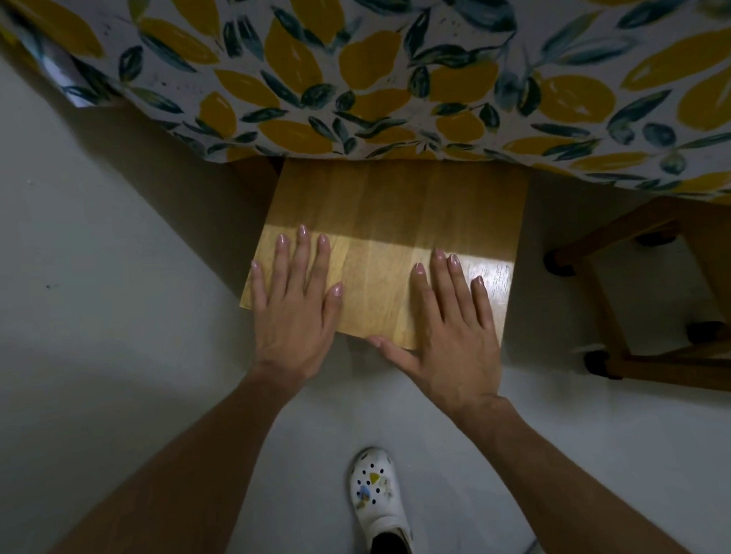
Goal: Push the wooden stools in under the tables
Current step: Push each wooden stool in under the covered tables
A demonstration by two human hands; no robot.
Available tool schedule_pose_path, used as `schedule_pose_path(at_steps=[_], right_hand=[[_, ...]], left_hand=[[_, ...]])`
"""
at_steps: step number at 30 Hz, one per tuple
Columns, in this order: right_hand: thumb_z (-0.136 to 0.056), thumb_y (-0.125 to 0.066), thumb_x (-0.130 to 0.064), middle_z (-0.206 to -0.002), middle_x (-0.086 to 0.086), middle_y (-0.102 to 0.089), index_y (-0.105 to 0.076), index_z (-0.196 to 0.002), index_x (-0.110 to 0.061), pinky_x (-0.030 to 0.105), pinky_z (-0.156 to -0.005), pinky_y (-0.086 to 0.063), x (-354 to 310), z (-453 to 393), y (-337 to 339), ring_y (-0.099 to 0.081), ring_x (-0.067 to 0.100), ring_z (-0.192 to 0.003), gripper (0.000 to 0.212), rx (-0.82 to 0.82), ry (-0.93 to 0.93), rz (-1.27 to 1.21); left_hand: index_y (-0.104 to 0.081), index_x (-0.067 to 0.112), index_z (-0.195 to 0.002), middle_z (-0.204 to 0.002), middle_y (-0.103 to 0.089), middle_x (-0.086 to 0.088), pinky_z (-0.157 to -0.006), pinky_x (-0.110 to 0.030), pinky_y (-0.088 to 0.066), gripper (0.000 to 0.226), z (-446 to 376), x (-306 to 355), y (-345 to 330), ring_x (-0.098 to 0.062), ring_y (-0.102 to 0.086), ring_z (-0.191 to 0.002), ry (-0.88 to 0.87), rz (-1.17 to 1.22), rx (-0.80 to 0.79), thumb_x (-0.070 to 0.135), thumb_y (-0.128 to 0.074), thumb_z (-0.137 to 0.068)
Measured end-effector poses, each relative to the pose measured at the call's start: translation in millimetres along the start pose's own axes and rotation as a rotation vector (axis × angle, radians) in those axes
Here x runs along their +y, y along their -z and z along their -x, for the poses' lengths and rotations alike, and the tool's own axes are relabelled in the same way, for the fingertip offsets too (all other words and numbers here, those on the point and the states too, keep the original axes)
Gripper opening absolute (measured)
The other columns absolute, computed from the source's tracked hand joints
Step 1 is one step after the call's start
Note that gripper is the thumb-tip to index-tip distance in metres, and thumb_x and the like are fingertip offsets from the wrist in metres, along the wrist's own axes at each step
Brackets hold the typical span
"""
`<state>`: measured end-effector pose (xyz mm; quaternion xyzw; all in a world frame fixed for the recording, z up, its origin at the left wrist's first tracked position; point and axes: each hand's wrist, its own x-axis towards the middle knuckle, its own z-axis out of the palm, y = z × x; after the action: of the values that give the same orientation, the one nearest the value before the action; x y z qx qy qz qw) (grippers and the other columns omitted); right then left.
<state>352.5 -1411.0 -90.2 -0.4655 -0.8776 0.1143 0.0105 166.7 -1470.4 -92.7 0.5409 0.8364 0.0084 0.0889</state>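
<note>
While left hand (294, 308) and right hand (451, 327) lie flat, fingers spread, on stool seat (393, 213): risk, tablecloth (383, 78) hem snagging, or stool skewing under uneven pressure.

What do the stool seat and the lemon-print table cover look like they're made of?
Stool seat: wood, apparently joined strips, since parallel grain bands run along it; the glare near the right hand suggests a glossy varnish. Table cover: probably cloth or coated fabric, as it drapes and folds at the corner; a faint sheen leaves oilcloth possible. The left hand also rests flat on the seat.
</note>
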Motion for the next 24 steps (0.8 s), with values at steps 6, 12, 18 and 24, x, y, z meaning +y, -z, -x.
schedule_pose_path(at_steps=[6, 12, 18, 24], right_hand=[[-0.081, -0.032, -0.083, -0.16, 0.011, -0.018, -0.028, -0.15, -0.013, 0.045, -0.121, -0.01, 14, -19, 8, -0.01, 0.023, -0.149, 0.098, -0.01, 0.032, -0.01], [-0.08, -0.033, -0.083, -0.16, 0.011, -0.02, -0.032, -0.148, -0.013, 0.044, -0.121, -0.009, 14, -30, 10, -0.012, 0.023, -0.149, 0.098, 0.014, 0.037, -0.019], [-0.08, -0.031, -0.082, -0.161, 0.01, -0.018, -0.029, -0.149, -0.013, 0.045, -0.121, -0.008, 17, -36, 14, -0.008, 0.022, -0.149, 0.098, 0.008, 0.06, -0.041], [-0.081, -0.035, -0.08, -0.161, 0.009, -0.013, -0.023, -0.151, -0.014, 0.042, -0.121, 0.001, 21, -36, 17, 0.0, 0.02, -0.15, 0.097, -0.026, 0.093, -0.128]], left_hand=[[-0.005, 0.022, -0.15, -0.161, -0.005, -0.004, -0.117, -0.051, -0.001, 0.059, -11, 8, 0, -0.024, 0.002, -0.148, 0.019, 0.005, 0.022, 0.048, -0.006, -0.097], [-0.015, 0.018, -0.15, -0.16, -0.012, -0.007, -0.117, -0.054, -0.004, 0.059, -22, 8, 1, -0.027, -0.006, -0.147, 0.012, 0.005, 0.026, 0.045, -0.011, -0.097], [-0.008, 0.019, -0.15, -0.161, -0.006, -0.007, -0.117, -0.054, -0.004, 0.06, -27, 9, 2, -0.027, -0.004, -0.148, 0.023, 0.004, 0.014, 0.046, -0.01, -0.097], [-0.006, 0.015, -0.151, -0.16, 0.0, -0.011, -0.118, -0.051, 0.0, 0.06, -25, 11, 3, -0.027, 0.002, -0.147, 0.02, 0.029, 0.004, 0.043, -0.01, -0.098]])
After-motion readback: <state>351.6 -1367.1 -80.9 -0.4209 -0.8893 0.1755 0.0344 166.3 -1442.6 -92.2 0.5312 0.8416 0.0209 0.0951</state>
